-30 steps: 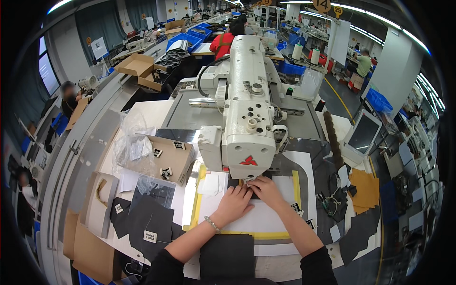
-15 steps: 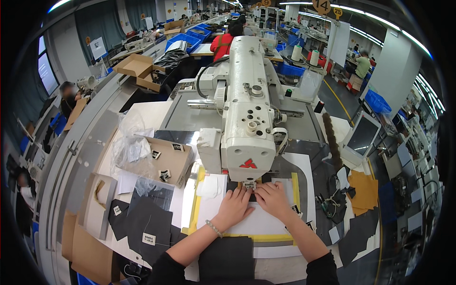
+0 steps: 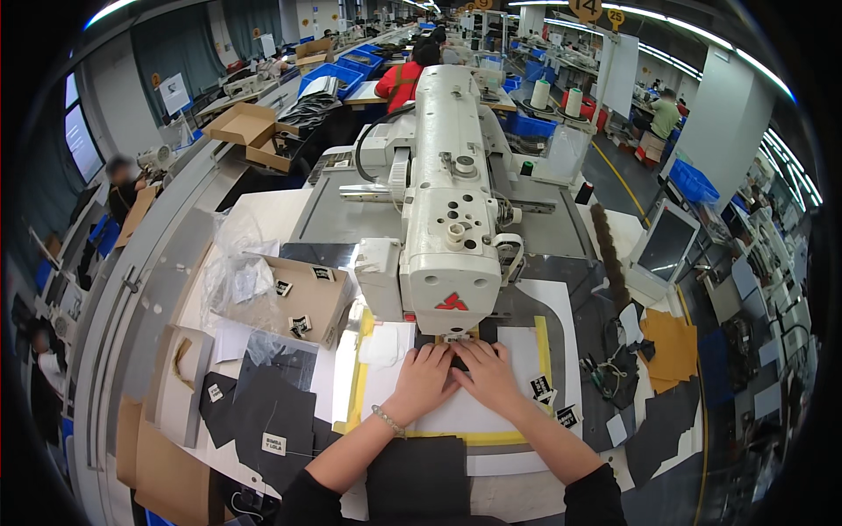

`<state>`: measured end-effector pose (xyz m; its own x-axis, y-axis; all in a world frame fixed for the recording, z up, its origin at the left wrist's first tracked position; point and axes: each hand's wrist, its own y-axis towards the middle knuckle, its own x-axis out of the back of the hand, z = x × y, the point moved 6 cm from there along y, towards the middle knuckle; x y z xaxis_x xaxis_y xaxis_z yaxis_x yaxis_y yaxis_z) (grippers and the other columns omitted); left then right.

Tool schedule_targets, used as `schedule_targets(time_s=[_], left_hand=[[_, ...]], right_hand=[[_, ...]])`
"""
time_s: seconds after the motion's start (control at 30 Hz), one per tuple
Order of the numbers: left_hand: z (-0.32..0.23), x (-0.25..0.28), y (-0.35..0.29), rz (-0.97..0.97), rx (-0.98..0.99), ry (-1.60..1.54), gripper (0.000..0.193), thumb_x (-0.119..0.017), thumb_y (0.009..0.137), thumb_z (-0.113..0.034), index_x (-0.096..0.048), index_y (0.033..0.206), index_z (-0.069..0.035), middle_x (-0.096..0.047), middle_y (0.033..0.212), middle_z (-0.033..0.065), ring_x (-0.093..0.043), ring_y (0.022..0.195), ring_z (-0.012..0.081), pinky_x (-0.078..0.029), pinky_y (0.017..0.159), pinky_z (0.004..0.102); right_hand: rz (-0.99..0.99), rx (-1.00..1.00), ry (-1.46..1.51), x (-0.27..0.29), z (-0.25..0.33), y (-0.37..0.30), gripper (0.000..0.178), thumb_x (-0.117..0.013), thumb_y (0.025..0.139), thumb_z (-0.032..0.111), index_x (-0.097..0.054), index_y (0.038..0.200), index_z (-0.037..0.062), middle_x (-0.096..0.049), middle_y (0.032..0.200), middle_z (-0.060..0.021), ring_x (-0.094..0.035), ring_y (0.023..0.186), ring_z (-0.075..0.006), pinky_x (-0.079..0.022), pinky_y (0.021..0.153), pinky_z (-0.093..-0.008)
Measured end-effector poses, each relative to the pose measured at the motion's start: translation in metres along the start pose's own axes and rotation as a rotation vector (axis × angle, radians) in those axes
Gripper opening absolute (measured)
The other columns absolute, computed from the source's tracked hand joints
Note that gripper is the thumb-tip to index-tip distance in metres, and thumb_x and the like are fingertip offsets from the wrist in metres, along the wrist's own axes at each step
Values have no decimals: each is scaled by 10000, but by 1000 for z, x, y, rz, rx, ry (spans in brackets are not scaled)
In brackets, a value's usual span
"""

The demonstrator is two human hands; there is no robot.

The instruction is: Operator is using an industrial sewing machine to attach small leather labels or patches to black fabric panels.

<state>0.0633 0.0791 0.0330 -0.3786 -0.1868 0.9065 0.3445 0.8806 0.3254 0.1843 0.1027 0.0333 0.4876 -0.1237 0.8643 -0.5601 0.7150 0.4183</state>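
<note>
The head of a large white sewing machine [image 3: 452,254] stands right in front of me. Below it, a white sheet edged with yellow tape [image 3: 474,425] lies on the work plate. My left hand [image 3: 426,379] and my right hand [image 3: 487,375] rest side by side on it, palms down. Their fingers stretch forward, fingertips close together under the machine head, on a dark piece [image 3: 458,361] that they mostly cover. Just beyond the fingertips, a sliver of a small light label [image 3: 455,337] shows beneath the needle area. Neither hand visibly grasps anything.
Left are a shallow cardboard box [image 3: 303,329] with several small labels, a clear plastic bag [image 3: 237,276] and dark cut panels [image 3: 272,412]. Right are loose black labels [image 3: 566,415], small scissors [image 3: 599,377], orange-brown pieces [image 3: 668,351] and a screen [image 3: 667,245].
My fingers have moved forward and flattened under the machine head, covering most of the label that showed between them. The right hand has turned slightly inward, and the view has shifted a little.
</note>
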Motion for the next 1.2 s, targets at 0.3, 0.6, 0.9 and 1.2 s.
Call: schedule_targets(time_s=[0.3, 0.6, 0.9, 1.2], left_hand=[[42, 11, 6, 190, 58, -60, 841, -675, 780, -572, -406, 1354, -19, -513, 1307, 162, -438, 1272, 307, -258, 1091, 511], [44, 0, 7, 127, -56, 112, 934, -558, 801, -696, -440, 1356, 45, -524, 1306, 184, -423, 1287, 326, -215, 1126, 517], [44, -3, 9, 113, -61, 180, 926, -537, 800, -718, -491, 1324, 44, -544, 1286, 159, -437, 1277, 316, -190, 1135, 522], [42, 0, 11, 174, -29, 156, 959, -514, 796, -737, -470, 1345, 48, -559, 1295, 140, -375, 1339, 297, -166, 1151, 518]], right_hand=[[212, 149, 79, -12, -23, 9, 426, -600, 910, 348, -560, 1288, 154, -555, 1341, -19, -476, 1234, -200, -295, 1009, -449], [235, 180, 85, -9, -32, 11, 422, -610, 899, 333, -570, 1284, 167, -564, 1341, -2, -483, 1232, -192, -303, 1006, -447], [215, 184, 121, -4, -35, 11, 406, -636, 866, 292, -605, 1254, 175, -596, 1295, 4, -510, 1203, -179, -300, 994, -426], [220, 189, 116, -4, -35, 11, 418, -617, 860, 273, -587, 1268, 189, -590, 1294, 2, -507, 1202, -184, -299, 996, -449]])
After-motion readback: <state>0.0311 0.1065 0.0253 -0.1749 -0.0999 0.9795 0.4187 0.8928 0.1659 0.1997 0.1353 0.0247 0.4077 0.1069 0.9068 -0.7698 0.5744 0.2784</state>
